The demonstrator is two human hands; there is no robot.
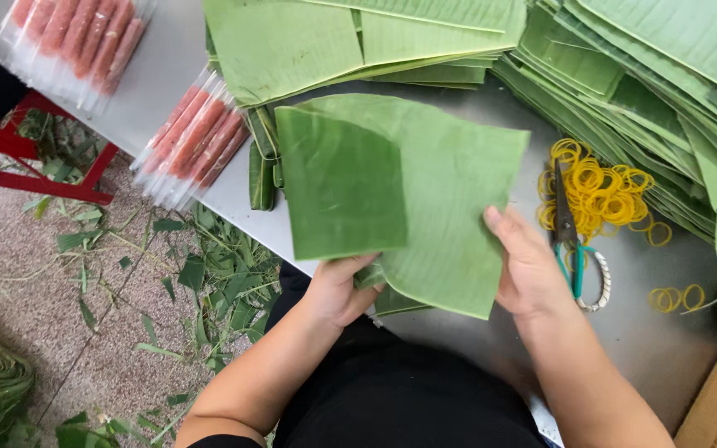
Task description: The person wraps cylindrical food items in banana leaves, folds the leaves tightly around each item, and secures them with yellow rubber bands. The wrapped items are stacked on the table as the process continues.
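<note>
I hold two cut banana leaf pieces over the metal table (665, 340). A darker green leaf square (340, 187) lies on top of a larger, paler leaf sheet (458, 191). My left hand (340, 290) grips their lower edge from beneath, with its thumb at the dark square's bottom edge. My right hand (529, 265) pinches the pale sheet's right side, thumb on top. Both leaves are held flat, a little above the table's near edge.
Stacks of cut leaves (641, 75) cover the back and right of the table. Yellow rubber bands (603, 191) and scissors (574, 249) lie to the right. Plastic packs of pink sausages (197, 137) hang over the left edge. Leaf scraps (217, 274) litter the floor beside a red stool (35, 158).
</note>
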